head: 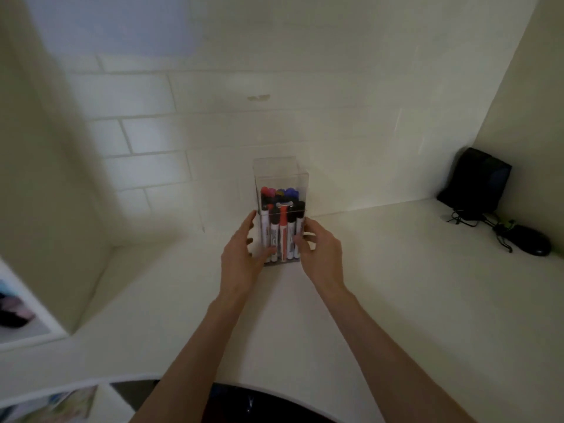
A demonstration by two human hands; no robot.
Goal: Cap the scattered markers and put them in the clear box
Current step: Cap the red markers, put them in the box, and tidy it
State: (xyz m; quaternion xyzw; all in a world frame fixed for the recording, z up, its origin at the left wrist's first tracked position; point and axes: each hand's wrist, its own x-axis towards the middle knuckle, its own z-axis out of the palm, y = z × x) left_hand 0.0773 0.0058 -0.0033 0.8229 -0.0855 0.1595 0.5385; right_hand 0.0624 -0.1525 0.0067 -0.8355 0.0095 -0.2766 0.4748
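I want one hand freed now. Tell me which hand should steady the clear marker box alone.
Right, probably. The right hand curls thumb and fingers round the right front edge of the clear box, a real grip. The left hand lies straighter-fingered along the left side, so it releases more easily.

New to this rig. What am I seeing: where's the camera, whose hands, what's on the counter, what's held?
No machine: a person works bare-handed. The one picture comes from a wide-angle camera on their head, looking forward and down. On the white counter, by the tiled wall, stands the clear box with markers upright inside. The left hand lies against its left side, fingers fairly straight; the right hand curls round its right side. Far right: a black boxy device and a black mouse with cables. No loose markers show.
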